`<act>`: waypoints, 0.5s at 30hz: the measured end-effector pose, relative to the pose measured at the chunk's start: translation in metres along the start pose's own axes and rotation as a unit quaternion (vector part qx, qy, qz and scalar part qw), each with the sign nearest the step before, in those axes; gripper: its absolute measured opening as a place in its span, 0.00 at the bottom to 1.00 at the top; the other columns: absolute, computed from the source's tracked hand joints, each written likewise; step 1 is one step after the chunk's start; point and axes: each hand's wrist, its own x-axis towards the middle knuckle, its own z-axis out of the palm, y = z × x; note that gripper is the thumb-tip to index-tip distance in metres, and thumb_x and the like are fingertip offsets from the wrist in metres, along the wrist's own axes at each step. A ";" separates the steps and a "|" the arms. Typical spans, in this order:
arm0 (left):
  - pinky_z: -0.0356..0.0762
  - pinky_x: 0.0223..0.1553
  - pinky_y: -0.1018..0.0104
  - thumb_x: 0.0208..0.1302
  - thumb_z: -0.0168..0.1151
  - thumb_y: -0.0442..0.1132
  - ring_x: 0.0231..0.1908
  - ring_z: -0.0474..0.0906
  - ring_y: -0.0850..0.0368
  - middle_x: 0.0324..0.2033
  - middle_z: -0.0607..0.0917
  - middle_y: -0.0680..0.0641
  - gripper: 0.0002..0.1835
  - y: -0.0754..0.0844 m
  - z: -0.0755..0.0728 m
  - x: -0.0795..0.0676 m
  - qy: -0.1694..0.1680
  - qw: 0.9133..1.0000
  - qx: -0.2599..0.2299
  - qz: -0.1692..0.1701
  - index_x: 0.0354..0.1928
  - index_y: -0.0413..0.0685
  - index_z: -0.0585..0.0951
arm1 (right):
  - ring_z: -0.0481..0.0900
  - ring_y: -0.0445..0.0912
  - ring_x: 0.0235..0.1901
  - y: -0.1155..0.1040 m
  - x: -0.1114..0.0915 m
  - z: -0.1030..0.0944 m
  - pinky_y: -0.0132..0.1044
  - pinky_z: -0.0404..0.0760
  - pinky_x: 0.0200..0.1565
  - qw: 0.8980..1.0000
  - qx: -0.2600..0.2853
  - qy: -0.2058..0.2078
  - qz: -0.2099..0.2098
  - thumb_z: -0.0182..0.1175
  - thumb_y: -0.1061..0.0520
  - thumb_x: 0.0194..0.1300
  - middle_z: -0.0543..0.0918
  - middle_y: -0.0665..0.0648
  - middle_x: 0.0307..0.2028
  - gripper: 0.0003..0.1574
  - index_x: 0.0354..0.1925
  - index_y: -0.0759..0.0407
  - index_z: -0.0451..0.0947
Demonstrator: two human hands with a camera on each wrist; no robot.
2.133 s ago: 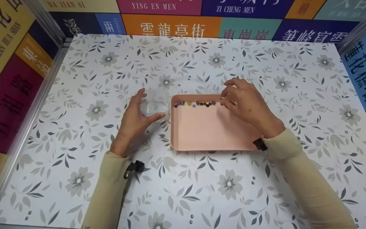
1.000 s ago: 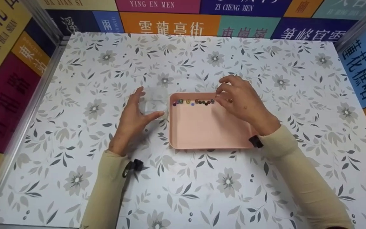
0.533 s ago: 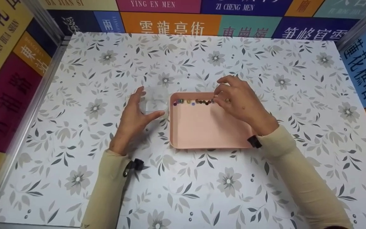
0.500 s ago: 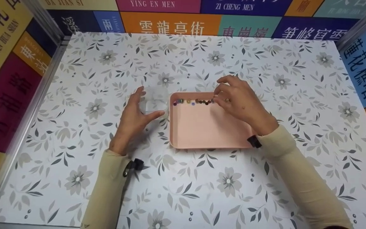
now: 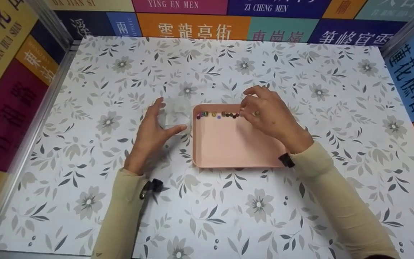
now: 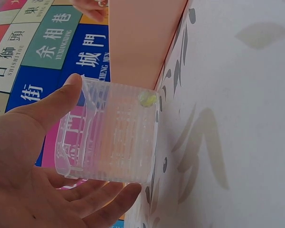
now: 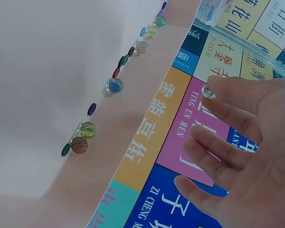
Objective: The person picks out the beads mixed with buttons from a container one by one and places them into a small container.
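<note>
My left hand (image 5: pixel 151 131) holds a clear ribbed plastic box (image 6: pixel 118 130) upright on the table, thumb on one side and fingers on the other. A yellow-green marble (image 6: pixel 147 98) shows at the bottom of that box. My right hand (image 5: pixel 273 115) is over the back of a pink tray (image 5: pixel 239 151). Between its thumb and forefinger it pinches a clear glass marble (image 7: pixel 208 92) with coloured flecks, raised above the tray; the other fingers are spread. Along the tray's back wall lie several marbles (image 7: pixel 115 85) mixed with small flat coloured beads (image 7: pixel 91 109).
The pink tray stands just right of the clear box, on a table (image 5: pixel 128 223) covered in floral paper. Panels with large lettering (image 5: pixel 192 27) border the table at the back and sides.
My right hand has shifted a little to the left over the tray, still pinching the marble. My left hand and the clear box stay in place.
</note>
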 end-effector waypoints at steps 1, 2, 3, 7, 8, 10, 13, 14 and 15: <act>0.62 0.79 0.49 0.54 0.80 0.58 0.77 0.64 0.43 0.78 0.66 0.42 0.62 0.000 0.000 0.000 -0.001 1.000 -0.001 -0.002 0.84 0.50 0.52 | 0.77 0.58 0.63 -0.001 0.000 0.000 0.60 0.70 0.69 1.000 -0.001 -0.001 0.001 0.71 0.53 0.68 0.81 0.59 0.61 0.11 0.44 0.58 0.87; 0.62 0.80 0.49 0.54 0.81 0.58 0.77 0.64 0.43 0.78 0.66 0.42 0.63 0.000 0.000 0.000 -0.001 1.000 -0.001 -0.003 0.84 0.51 0.52 | 0.77 0.58 0.64 -0.001 0.000 0.000 0.60 0.69 0.69 1.000 -0.002 -0.003 0.002 0.71 0.53 0.68 0.81 0.59 0.62 0.11 0.44 0.58 0.87; 0.62 0.80 0.49 0.54 0.81 0.58 0.77 0.64 0.43 0.78 0.66 0.42 0.63 0.000 0.000 0.000 -0.001 1.000 -0.001 -0.005 0.84 0.51 0.52 | 0.77 0.58 0.64 -0.001 0.000 0.000 0.60 0.69 0.70 1.000 -0.002 -0.005 0.004 0.71 0.53 0.68 0.80 0.59 0.62 0.11 0.45 0.57 0.87; 0.62 0.79 0.48 0.54 0.81 0.58 0.77 0.64 0.43 0.78 0.66 0.42 0.63 0.000 0.000 -0.001 -0.001 1.000 -0.002 -0.004 0.84 0.51 0.52 | 0.76 0.58 0.65 -0.004 0.002 0.000 0.60 0.69 0.70 1.000 -0.005 -0.006 0.005 0.70 0.52 0.69 0.80 0.59 0.63 0.11 0.45 0.57 0.87; 0.62 0.79 0.48 0.54 0.80 0.58 0.77 0.64 0.43 0.78 0.66 0.42 0.63 0.000 0.000 -0.001 0.000 1.000 -0.002 -0.003 0.84 0.51 0.52 | 0.76 0.58 0.65 -0.004 0.002 0.000 0.60 0.69 0.70 1.000 -0.004 -0.006 0.004 0.70 0.52 0.69 0.80 0.59 0.63 0.11 0.45 0.57 0.87; 0.63 0.79 0.48 0.54 0.80 0.58 0.77 0.64 0.43 0.78 0.66 0.41 0.63 0.000 0.000 -0.001 0.000 1.000 -0.001 0.000 0.84 0.50 0.52 | 0.77 0.58 0.65 -0.005 0.003 0.000 0.60 0.69 0.70 1.000 -0.004 -0.005 0.002 0.70 0.52 0.69 0.80 0.59 0.63 0.11 0.46 0.57 0.87; 0.63 0.79 0.48 0.54 0.80 0.58 0.77 0.64 0.43 0.78 0.66 0.42 0.63 0.000 0.000 -0.001 0.001 1.000 -0.001 0.000 0.84 0.51 0.52 | 0.77 0.58 0.64 -0.005 0.003 0.001 0.60 0.69 0.70 1.000 -0.001 -0.006 0.002 0.70 0.52 0.69 0.80 0.59 0.63 0.11 0.46 0.57 0.88; 0.63 0.79 0.48 0.54 0.80 0.58 0.77 0.64 0.43 0.78 0.66 0.42 0.63 0.000 0.000 -0.001 0.000 1.000 -0.002 0.000 0.84 0.51 0.52 | 0.77 0.58 0.64 -0.005 0.003 0.001 0.60 0.70 0.70 1.000 -0.001 -0.006 0.002 0.70 0.52 0.69 0.80 0.59 0.63 0.12 0.46 0.57 0.88; 0.62 0.79 0.48 0.54 0.80 0.58 0.77 0.64 0.43 0.78 0.66 0.42 0.63 0.000 0.000 -0.001 -0.001 1.000 -0.003 0.000 0.84 0.51 0.52 | 0.77 0.58 0.64 -0.005 0.003 0.001 0.60 0.70 0.70 1.000 -0.002 -0.006 0.002 0.70 0.52 0.69 0.80 0.59 0.62 0.11 0.46 0.57 0.88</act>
